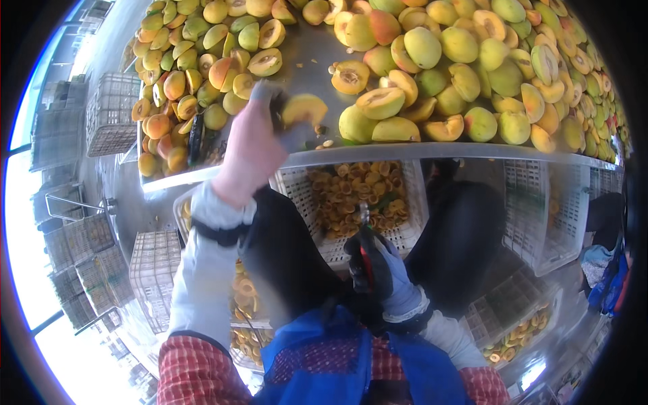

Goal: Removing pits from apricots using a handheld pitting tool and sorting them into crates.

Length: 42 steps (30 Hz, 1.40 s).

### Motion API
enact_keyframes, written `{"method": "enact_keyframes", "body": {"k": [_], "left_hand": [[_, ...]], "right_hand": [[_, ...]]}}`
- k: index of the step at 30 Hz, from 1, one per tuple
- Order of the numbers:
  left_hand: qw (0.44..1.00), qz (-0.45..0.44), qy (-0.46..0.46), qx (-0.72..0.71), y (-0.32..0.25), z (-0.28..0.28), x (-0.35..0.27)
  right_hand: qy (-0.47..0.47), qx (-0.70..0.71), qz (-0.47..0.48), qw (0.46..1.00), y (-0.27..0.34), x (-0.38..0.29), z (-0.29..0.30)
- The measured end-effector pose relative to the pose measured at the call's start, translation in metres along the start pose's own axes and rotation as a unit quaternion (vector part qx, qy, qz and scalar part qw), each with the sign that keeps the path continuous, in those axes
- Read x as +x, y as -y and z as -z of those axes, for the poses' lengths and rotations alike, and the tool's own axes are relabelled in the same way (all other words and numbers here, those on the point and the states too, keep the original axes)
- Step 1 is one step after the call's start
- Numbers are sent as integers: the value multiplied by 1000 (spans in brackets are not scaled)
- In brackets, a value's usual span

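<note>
My left hand (260, 136), blurred and wearing a light sleeve with a dark band, is over the near edge of the metal table (314, 66). Its fingers are around a yellow halved stone fruit (305, 109). Lower down, between my knees, my gloved right hand (374, 263) grips a red-and-black handled tool whose small metal tip (364, 212) points away from me. What kind of tool it is cannot be told. Beyond the left hand lie a heap of whole and halved stone fruits (202, 71) and a larger heap (455, 76) to the right. A dark object (196, 139) stands among the left fruits.
A white plastic crate (298, 202) below the table edge holds many fruit halves. Other crates stand at the right (547, 217), at the left (154, 273) and further off (114, 111). More halved fruits (248, 344) lie in crates beside me. Part of another person (605, 253) shows at far right.
</note>
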<state>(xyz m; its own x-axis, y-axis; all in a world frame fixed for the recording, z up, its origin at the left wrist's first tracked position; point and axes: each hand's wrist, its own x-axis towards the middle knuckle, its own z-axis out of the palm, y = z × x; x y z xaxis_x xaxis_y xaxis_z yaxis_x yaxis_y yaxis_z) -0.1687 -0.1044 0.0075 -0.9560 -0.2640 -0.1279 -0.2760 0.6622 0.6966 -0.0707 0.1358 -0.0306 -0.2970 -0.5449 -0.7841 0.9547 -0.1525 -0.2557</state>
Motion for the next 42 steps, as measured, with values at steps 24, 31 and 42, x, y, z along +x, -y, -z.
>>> {"method": "enact_keyframes", "body": {"k": [24,31,42], "left_hand": [[883,117,-95,-443,-33,-88,-172],[917,84,-88,-381,-32,-89,-175],[907,69,-119,-399,-52,-92,-183]], "right_hand": [[-46,-441,452,774,-52,-25,21],[25,-355,415,837,-57,-33,16],[-33,-320,507,800,-72,-31,19]]}}
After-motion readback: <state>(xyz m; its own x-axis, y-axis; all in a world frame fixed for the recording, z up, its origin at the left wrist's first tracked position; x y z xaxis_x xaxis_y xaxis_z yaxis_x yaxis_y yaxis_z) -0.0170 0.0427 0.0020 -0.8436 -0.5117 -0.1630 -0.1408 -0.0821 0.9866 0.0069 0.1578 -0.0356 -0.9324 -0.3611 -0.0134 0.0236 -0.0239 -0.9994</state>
